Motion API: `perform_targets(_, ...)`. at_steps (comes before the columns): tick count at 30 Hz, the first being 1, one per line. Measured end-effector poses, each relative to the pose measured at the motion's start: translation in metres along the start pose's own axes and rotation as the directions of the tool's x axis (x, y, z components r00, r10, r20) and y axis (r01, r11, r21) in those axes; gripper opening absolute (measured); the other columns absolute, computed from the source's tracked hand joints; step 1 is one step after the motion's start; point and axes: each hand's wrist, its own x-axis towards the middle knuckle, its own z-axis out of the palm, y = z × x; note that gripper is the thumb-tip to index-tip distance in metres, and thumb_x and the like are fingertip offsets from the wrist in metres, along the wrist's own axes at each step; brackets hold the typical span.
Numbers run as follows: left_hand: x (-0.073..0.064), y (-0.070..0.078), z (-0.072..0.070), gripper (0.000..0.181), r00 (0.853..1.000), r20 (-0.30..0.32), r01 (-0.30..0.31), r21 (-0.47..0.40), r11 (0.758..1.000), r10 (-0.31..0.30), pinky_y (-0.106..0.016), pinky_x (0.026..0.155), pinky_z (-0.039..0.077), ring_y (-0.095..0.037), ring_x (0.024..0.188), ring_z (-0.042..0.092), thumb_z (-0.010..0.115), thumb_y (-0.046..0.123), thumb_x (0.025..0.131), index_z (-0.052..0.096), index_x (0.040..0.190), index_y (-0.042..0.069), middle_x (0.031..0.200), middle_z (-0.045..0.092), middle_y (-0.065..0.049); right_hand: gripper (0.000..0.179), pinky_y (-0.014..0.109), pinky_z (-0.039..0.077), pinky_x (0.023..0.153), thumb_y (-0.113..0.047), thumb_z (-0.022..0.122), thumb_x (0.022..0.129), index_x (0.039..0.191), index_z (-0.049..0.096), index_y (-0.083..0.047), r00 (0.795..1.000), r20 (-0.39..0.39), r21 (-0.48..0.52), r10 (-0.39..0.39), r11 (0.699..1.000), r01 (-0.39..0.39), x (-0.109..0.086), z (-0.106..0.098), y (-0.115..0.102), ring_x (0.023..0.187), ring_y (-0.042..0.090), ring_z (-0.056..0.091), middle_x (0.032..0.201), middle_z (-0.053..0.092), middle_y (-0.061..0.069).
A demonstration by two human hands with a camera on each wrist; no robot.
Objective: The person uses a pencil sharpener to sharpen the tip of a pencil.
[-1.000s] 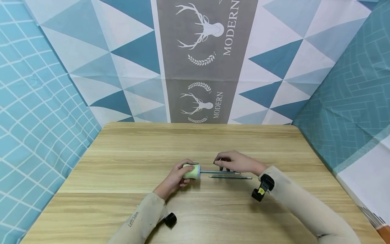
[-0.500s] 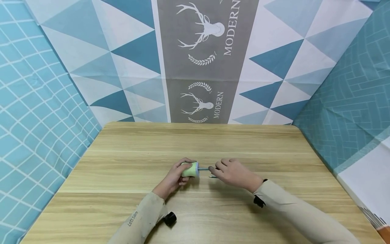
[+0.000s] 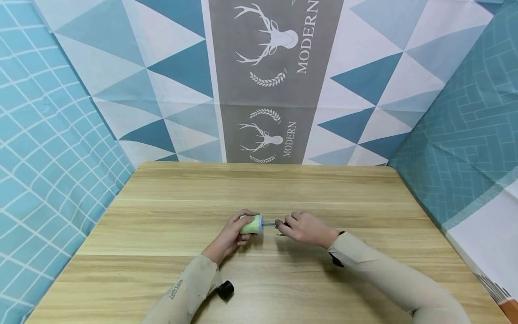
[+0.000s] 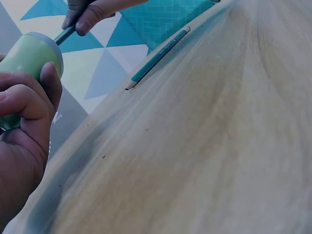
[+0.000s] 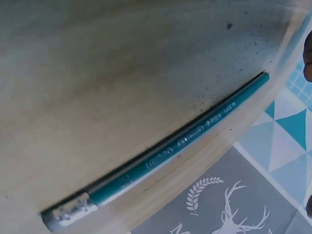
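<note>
In the head view my left hand (image 3: 232, 230) grips a pale green pencil sharpener (image 3: 252, 225) with a light blue rim, its mouth facing right. A pencil (image 3: 269, 223) enters that mouth, and my right hand (image 3: 304, 228) pinches it between thumb and fingers. The tip inside the sharpener is hidden, and the right hand covers the rear part. Below the right hand a second pencil (image 5: 180, 144), dark green with a metal ferrule and eraser, lies on the table. In the left wrist view the sharpener (image 4: 36, 53) is held above the tabletop.
The wooden table (image 3: 182, 189) reaches back to a patterned cloth wall (image 3: 263, 90). Small dark specks (image 5: 214, 83) dot the wood near the loose pencil. Blue cloths hang at the left and right sides.
My right hand has come left and down from above the pencil and now pinches it near the sharpener. The sharpener has shifted slightly left and up; the left hand keeps its grip.
</note>
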Motion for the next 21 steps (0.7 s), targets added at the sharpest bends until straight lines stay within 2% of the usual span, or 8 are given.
perform_targets(6,0.001,-0.001,0.0,0.02,1.0,-0.016,0.014,-0.028,1.0,-0.015,-0.018,0.042,0.033,-0.006,0.049,0.042,0.052,0.021,0.101,0.066,0.115,0.02,0.081,0.062,-0.013,0.042,0.019,0.037,0.043,-0.021,0.023,0.111,0.097,0.06,-0.007,0.998,0.055,0.11,0.038,0.993,-0.044,0.003,0.003,0.002,0.047,0.009,0.043,0.064,0.053,-0.001)
perform_targets(9,0.0,-0.001,0.0,0.018,1.0,-0.021,0.016,-0.035,0.999,-0.017,-0.018,0.042,0.034,-0.007,0.049,0.044,0.052,0.021,0.101,0.066,0.113,0.021,0.081,0.062,-0.013,0.031,0.017,0.037,0.043,-0.021,0.037,0.11,0.092,0.058,-0.008,0.993,0.087,0.212,0.076,0.973,-0.093,0.007,0.003,0.003,0.046,0.007,0.045,0.061,0.052,-0.002)
perform_targets(11,0.0,0.0,0.0,0.018,1.0,-0.024,0.017,-0.034,0.999,-0.018,-0.019,0.042,0.034,-0.007,0.049,0.044,0.052,0.021,0.101,0.067,0.112,0.022,0.081,0.062,-0.013,0.019,0.016,0.039,0.044,-0.017,0.052,0.105,0.089,0.058,-0.008,0.987,0.118,0.312,0.111,0.939,-0.143,0.009,0.002,0.004,0.046,0.006,0.048,0.061,0.054,-0.003)
perform_targets(12,-0.001,0.0,0.001,0.018,0.999,-0.026,0.018,-0.034,0.999,-0.018,-0.019,0.042,0.035,-0.007,0.049,0.044,0.053,0.021,0.1,0.067,0.111,0.022,0.08,0.062,-0.013,0.014,0.016,0.041,0.045,-0.015,0.059,0.101,0.089,0.058,-0.008,0.98,0.144,0.379,0.136,0.907,-0.181,0.011,0.001,0.005,0.048,0.005,0.05,0.063,0.056,-0.002)
perform_targets(13,-0.001,0.0,0.001,0.018,0.999,-0.027,0.019,-0.034,0.999,-0.02,-0.019,0.042,0.035,-0.007,0.049,0.044,0.053,0.022,0.1,0.067,0.111,0.022,0.08,0.062,-0.013,0.012,0.015,0.043,0.047,-0.012,0.064,0.098,0.088,0.058,-0.008,0.97,0.18,0.451,0.163,0.863,-0.228,0.012,0.0,0.005,0.05,0.004,0.053,0.065,0.06,-0.002)
perform_targets(16,-0.001,0.001,0.002,0.018,0.999,-0.033,0.026,-0.037,0.999,-0.027,-0.019,0.042,0.035,-0.008,0.049,0.044,0.053,0.021,0.1,0.067,0.112,0.021,0.079,0.062,-0.013,0.012,0.013,0.046,0.052,-0.007,0.068,0.094,0.087,0.058,-0.008,0.925,0.301,0.625,0.23,0.685,-0.374,0.014,-0.003,0.007,0.057,-0.002,0.056,0.074,0.068,0.0)
perform_targets(19,0.0,0.001,0.003,0.018,0.999,-0.032,0.029,-0.032,0.999,-0.03,-0.019,0.042,0.034,-0.008,0.049,0.045,0.053,0.02,0.1,0.068,0.11,0.022,0.078,0.061,-0.013,0.014,0.013,0.044,0.051,-0.006,0.066,0.096,0.084,0.058,-0.009,0.871,0.406,0.709,0.276,0.506,-0.491,0.015,-0.005,0.01,0.057,-0.007,0.05,0.076,0.071,0.003)
perform_targets(21,0.001,0.002,0.003,0.018,0.999,-0.028,0.028,-0.027,0.999,-0.029,-0.019,0.042,0.034,-0.009,0.049,0.045,0.053,0.02,0.1,0.068,0.109,0.023,0.078,0.061,-0.013,0.016,0.014,0.041,0.047,-0.007,0.066,0.096,0.081,0.059,-0.008,0.844,0.45,0.734,0.291,0.418,-0.536,0.016,-0.005,0.011,0.054,-0.007,0.045,0.074,0.07,0.005)
